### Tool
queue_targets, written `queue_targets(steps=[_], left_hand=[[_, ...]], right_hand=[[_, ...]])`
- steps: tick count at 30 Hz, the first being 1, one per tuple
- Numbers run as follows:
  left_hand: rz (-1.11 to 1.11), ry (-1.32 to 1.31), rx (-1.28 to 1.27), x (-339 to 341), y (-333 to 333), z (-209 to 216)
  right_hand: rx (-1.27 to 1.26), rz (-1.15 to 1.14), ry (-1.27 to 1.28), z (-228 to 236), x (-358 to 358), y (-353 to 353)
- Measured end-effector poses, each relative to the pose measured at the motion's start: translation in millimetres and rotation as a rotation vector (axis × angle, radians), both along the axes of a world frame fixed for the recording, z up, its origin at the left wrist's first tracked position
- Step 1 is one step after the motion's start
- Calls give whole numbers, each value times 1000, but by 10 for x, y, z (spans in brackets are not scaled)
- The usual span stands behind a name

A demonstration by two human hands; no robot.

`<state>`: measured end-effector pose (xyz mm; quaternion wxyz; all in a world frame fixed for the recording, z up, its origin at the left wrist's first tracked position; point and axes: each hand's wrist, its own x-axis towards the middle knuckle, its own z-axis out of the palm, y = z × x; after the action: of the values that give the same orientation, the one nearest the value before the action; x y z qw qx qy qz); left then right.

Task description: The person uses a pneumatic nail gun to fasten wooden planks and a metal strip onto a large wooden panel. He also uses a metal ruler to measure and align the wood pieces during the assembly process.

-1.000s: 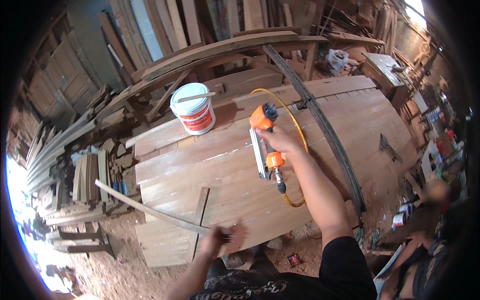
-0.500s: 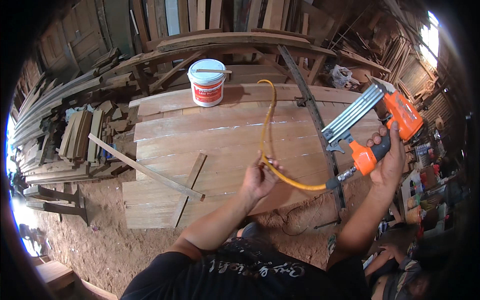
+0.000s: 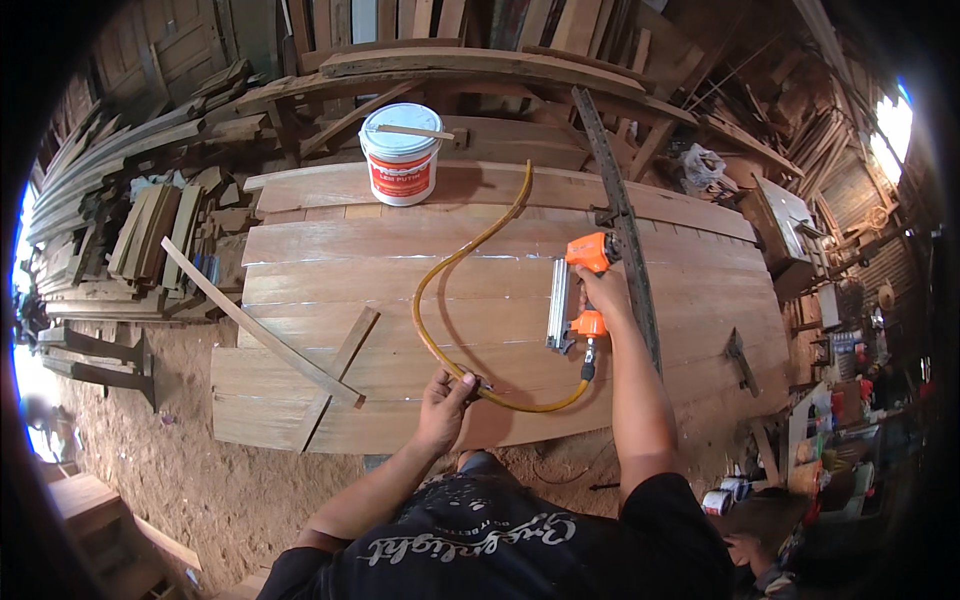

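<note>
My right hand point(image 3: 604, 292) is wrapped round the dark grip of an orange pneumatic nail gun point(image 3: 590, 250), whose silver magazine points toward me on the left side. From the gun's lower end a yellow air hose point(image 3: 425, 290) curves left and then away over the boards. My left hand point(image 3: 446, 403) pinches this hose near the front edge of the joined wooden panel point(image 3: 520, 330). White streaks run along the panel's seams. Beyond the hose's bend, a white bucket point(image 3: 402, 160) with a red label stands upright, a thin wood strip lying on its lid.
A long dark metal bar clamp point(image 3: 622, 215) crosses the panel, right of the gun. Two crossed wood strips point(image 3: 335, 372) lie at the left, one overhanging the edge. A small dark clamp part point(image 3: 740, 362) rests at the right. Stacked timber point(image 3: 150, 240) fills the left side.
The nail gun has moved left and down over the panel, turning so its magazine stands nearly upright in view. My left hand has moved left with the hose, which now bows leftward.
</note>
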<state>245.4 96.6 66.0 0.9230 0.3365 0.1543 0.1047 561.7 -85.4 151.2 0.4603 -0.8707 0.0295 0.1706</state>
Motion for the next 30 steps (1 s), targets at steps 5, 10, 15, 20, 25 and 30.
queue_targets(steps=[5, 10, 15, 20, 25, 30], left_hand=[[70, 100, -58, 362, -26, 53], [141, 125, -114, 555, -125, -59], [168, 185, -73, 793, -72, -163], [167, 227, -23, 741, -48, -286], [82, 238, 185, 697, -113, -365], [69, 262, 227, 728, -133, -345]], right_hand=[[-205, 220, -34, -407, 882, 67], [-306, 376, -3, -318, 1068, 266], [-347, 403, 12, -284, 1077, 226], [-425, 425, 28, -302, 1046, 274], [-526, 452, -385, -780, 1085, 119], [-471, 465, 25, -121, 1291, 482]])
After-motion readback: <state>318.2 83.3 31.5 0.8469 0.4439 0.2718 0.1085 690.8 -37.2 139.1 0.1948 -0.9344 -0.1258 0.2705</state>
